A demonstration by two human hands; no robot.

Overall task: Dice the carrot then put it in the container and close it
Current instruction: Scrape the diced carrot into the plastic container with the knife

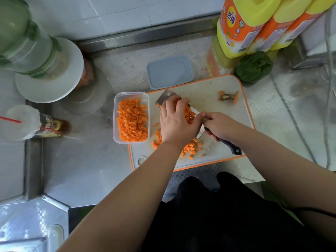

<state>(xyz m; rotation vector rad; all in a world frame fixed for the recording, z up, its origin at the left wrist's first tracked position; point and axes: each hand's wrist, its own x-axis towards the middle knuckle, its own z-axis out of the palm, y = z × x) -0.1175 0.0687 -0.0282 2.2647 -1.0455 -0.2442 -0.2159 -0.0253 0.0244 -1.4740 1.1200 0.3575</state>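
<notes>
At the centre of the frame the left hand [177, 120] lies with its fingers curved over a heap of small orange carrot dice [189, 114] piled on the flat steel blade of a cleaver [166, 98], pressing them against it. The right hand [221, 126] grips the cleaver's black handle [231, 145], its thumb reaching to the left hand's fingertips. Both work over a white cutting board with an orange rim [214, 99]. More loose dice [190, 149] lie scattered on the board below and to the left of the left hand, partly under its wrist. Just left of the board, touching its edge, stands a clear rectangular plastic container [116, 110] filled with diced carrot. Its grey-blue lid [170, 71] lies flat on the steel counter [81, 160] above the board, apart from the container. A trimmed carrot end [228, 96] rests at the board's upper right corner, well away from both hands.
</notes>
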